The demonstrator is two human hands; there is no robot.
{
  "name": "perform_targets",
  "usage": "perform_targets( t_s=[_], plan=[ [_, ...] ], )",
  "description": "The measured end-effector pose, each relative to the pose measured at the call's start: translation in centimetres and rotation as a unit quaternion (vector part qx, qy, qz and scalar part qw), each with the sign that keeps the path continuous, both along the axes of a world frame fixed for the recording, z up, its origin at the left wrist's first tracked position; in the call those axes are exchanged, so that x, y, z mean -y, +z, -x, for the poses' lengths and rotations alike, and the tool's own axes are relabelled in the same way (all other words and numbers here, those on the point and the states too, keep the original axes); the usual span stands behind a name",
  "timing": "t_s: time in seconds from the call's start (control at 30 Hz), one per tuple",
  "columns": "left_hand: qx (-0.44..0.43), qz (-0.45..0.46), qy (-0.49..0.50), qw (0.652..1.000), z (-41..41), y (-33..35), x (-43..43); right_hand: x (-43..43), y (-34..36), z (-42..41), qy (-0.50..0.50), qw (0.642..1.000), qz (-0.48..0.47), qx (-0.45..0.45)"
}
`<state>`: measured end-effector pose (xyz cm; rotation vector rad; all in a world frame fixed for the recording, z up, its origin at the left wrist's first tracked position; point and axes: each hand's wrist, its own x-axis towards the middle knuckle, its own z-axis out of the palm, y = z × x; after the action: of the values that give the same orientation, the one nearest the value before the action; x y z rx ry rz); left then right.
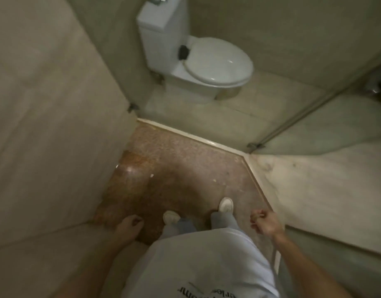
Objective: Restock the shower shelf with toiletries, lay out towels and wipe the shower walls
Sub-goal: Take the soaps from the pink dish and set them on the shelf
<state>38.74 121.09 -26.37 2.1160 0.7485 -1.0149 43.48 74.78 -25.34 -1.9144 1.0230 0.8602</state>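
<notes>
Both hands hold nothing: the left hand (pixel 129 225) hangs loosely curled, the right hand (pixel 263 220) is balled in a fist above the speckled floor (pixel 185 160). No toiletries or towels are visible; the shower wall (pixel 45 125), probably hard and slick, stands just left, the toilet (pixel 206 65) beyond.

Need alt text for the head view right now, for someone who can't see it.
A person stands on a brown speckled floor in a shower stall, both hands empty: left hand loosely curled, right hand in a fist. Ahead, beyond glass, is a white toilet, lid down. No towels or toiletries show.
</notes>
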Motion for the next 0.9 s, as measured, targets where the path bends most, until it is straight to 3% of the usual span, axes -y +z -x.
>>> perform_targets(
  t_s=[0.23, 0.33, 0.63, 0.73, 0.9],
  plan=[
    [0.049, 0.015, -0.101, 0.994, -11.5, 3.6, 10.6, 8.5, -7.6, 10.4, -0.028, 0.999, -0.010, -0.027],
    [0.076, 0.016, -0.114, 0.990, -14.1, 3.8, 15.5, 8.2, -1.9, 9.0, -0.008, 1.000, -0.016, -0.020],
    [0.028, 0.040, -0.144, 0.988, -15.6, 3.0, 27.1, 18.4, 0.9, 6.2, -0.048, 0.999, -0.007, 0.020],
    [0.004, 0.012, -0.143, 0.990, -17.1, 2.0, 28.9, 22.3, 1.3, 5.3, -0.133, 0.990, -0.011, 0.050],
    [-0.001, -0.016, -0.269, 0.963, -22.1, 1.7, 34.2, 27.6, 2.1, 4.3, -0.279, 0.957, -0.028, 0.079]
  ],
)
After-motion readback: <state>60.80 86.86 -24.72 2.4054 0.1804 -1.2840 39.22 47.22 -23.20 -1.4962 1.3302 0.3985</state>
